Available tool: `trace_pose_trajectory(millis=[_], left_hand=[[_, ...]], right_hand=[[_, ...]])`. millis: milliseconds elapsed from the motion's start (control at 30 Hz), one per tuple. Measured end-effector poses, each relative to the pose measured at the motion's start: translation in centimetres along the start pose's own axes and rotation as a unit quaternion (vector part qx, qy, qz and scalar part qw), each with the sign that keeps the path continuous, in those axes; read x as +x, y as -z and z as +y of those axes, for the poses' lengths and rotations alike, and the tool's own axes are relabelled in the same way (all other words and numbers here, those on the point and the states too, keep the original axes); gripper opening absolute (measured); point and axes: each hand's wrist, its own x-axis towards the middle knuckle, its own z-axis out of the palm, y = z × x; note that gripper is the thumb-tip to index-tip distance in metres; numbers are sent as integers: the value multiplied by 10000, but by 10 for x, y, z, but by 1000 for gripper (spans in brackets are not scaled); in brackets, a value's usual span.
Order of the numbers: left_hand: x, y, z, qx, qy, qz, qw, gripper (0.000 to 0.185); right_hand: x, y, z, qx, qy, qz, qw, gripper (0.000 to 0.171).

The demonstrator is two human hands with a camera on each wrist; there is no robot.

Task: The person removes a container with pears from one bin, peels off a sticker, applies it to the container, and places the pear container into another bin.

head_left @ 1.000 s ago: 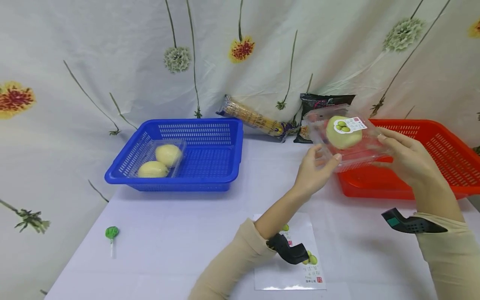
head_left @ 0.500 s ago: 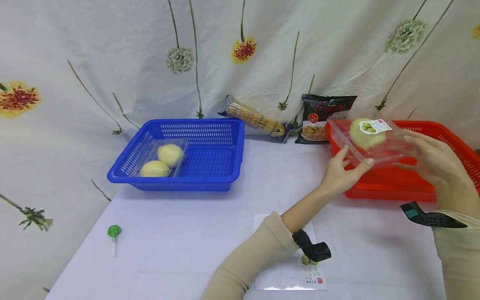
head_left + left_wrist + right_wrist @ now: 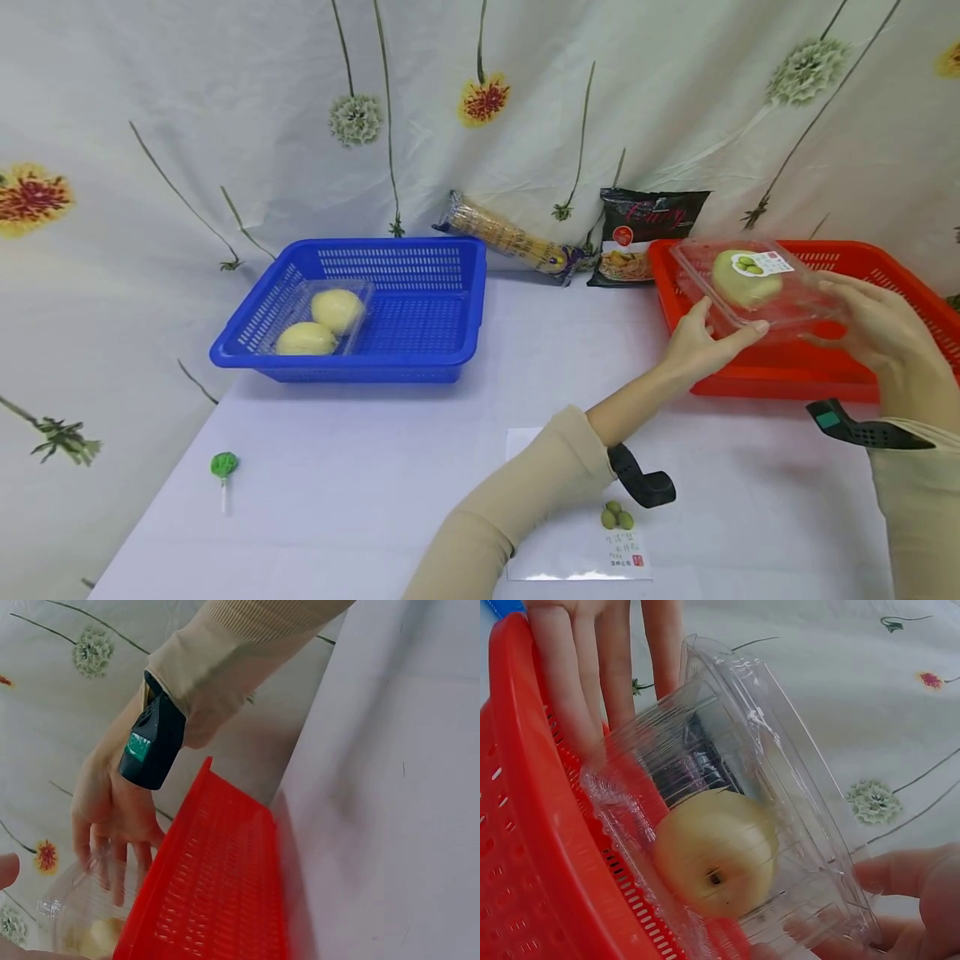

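Observation:
A clear plastic clamshell box is held over the red basket, one round pale yellow fruit inside. A white sticker printed with green fruit is on its lid. My left hand grips the box's near left corner, thumb along the edge and fingers lower down the side. At the right end, my right hand holds the box between thumb and fingers. In the right wrist view, the box is tilted and close beside the basket's rim.
Left on the table stands a blue basket holding a clear box with two pale fruits. A noodle pack and a black noodle bag lean at the back. A green lollipop and sticker sheet lie in front.
Both hands have carried the box rightward and lower, from beside the red basket's left end to over it. The black noodle bag behind it is now uncovered.

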Motion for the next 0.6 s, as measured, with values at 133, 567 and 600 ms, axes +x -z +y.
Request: trace_pose_trajectory(millis=[133,567,600], left_hand=[[6,-2,2,-22,205,189,9996,62],[20,-8,5,-819,354,894,9920,44],[20,-7,5,-740,311,847,9932,46]], right_hand=[[1,1,3,-257,106,-2,9996,87],[8,-6,0,-1050,-233,25,9942,89],[9,-6,0,-1104,-249,37,9936,88]])
